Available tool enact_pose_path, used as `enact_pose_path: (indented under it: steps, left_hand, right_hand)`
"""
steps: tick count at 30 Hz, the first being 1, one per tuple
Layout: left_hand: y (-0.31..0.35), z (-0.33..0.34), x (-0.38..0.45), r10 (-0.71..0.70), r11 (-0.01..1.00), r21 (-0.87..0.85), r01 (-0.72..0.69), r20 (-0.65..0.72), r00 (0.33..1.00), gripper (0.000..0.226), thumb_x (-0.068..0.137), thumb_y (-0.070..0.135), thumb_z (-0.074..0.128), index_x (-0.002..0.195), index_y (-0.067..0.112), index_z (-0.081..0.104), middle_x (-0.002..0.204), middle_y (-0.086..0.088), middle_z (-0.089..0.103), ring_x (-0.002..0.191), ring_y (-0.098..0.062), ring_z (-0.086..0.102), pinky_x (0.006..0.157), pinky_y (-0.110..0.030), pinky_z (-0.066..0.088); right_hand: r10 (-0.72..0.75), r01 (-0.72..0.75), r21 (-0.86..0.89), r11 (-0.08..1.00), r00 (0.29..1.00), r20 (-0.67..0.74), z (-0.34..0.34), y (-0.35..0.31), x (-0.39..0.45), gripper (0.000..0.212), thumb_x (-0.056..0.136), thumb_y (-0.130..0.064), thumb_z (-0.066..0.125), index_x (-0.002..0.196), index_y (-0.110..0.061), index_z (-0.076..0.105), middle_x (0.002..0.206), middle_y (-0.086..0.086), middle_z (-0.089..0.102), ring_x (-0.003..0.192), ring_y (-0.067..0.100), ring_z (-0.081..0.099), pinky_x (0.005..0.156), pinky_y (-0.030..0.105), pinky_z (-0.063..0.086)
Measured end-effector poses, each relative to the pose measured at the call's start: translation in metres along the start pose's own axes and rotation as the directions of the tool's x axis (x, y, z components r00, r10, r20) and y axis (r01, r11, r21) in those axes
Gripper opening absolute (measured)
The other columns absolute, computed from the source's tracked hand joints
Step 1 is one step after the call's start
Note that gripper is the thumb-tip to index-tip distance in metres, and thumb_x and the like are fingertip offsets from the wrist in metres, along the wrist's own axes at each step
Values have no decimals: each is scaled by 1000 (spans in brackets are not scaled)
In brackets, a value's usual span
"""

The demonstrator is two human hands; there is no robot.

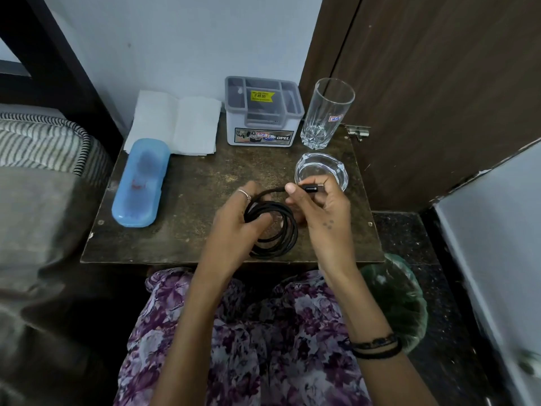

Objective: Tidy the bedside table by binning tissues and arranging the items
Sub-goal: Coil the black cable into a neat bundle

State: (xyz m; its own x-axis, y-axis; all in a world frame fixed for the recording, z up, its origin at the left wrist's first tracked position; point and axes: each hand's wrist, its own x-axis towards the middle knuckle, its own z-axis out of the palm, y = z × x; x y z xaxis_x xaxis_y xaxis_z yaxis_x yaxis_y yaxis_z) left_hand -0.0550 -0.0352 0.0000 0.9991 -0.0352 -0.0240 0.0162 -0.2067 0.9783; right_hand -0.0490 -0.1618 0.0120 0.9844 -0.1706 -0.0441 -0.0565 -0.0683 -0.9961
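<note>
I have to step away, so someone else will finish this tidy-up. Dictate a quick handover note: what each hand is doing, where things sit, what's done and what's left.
Left hand grips the coiled black cable above the bedside table; right hand pinches its plug end.
On the table: blue case at the left, folded white tissues at the back left, grey organiser box, tall glass, glass ashtray. Green-lined bin on the floor at the right.
Done: cable mostly coiled.
Left: set the cable down, bin the tissues, arrange the rest.
</note>
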Motion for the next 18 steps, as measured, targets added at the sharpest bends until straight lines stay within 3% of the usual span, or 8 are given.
enact_pose_path:
  steps: [2,4,9,11,13,15,18]
  left_hand:
    - [1,4,-1,90,992,96,-79,-110,990,32,79,-1,59,101,22,55,85,18,60,76,9,57,66,-2,38]
    - [2,7,-2,163,978,160,-134,-180,970,36,80,-1,60,108,21,61,94,12,64,87,4,59,74,-1,40]
    - [-1,17,-4,239,927,354,-127,-294,925,30,85,-2,56,110,12,64,100,1,63,89,-7,57,77,-10,40]
    - [-3,20,-5,238,911,401,-94,-328,914,28,88,-2,52,112,9,61,101,0,59,87,-7,53,76,-13,39]
    - [-4,23,-5,240,891,448,-66,-343,908,16,91,0,47,102,4,59,95,-5,54,76,-12,48,64,-22,37]
    - [-5,23,-7,241,880,473,-51,-351,905,13,92,4,40,93,1,53,89,-6,47,67,-15,41,54,-25,28]
    - [-8,20,-11,258,873,485,-60,-354,899,6,90,5,43,94,2,46,90,-4,44,67,-13,37,54,-24,24]
  right_hand:
    - [82,-80,65,995,996,-22,2,3,0,13,85,-21,67,92,-14,58,67,-5,66,57,1,60,52,15,46]
    - [190,-187,132,973,982,-11,5,6,0,9,85,-19,67,89,-16,60,65,-6,67,57,1,62,56,18,49]
    - [348,-365,256,895,931,112,6,7,-1,9,87,-16,62,97,-17,63,75,-1,67,60,0,62,55,16,50]
    - [358,-388,305,870,922,150,6,3,-4,25,86,-22,64,110,-16,59,84,-1,67,69,3,64,62,19,53]
    - [331,-385,328,863,920,208,6,-1,-7,53,77,-28,69,125,-18,49,92,-2,69,82,7,66,77,24,53]
    - [301,-367,240,899,914,271,8,-4,-12,77,68,-27,74,135,-24,36,99,-1,72,97,8,67,93,27,47]
    - [260,-301,105,948,920,294,12,-1,-18,82,72,-11,77,138,-30,32,103,0,71,100,5,65,89,21,46]
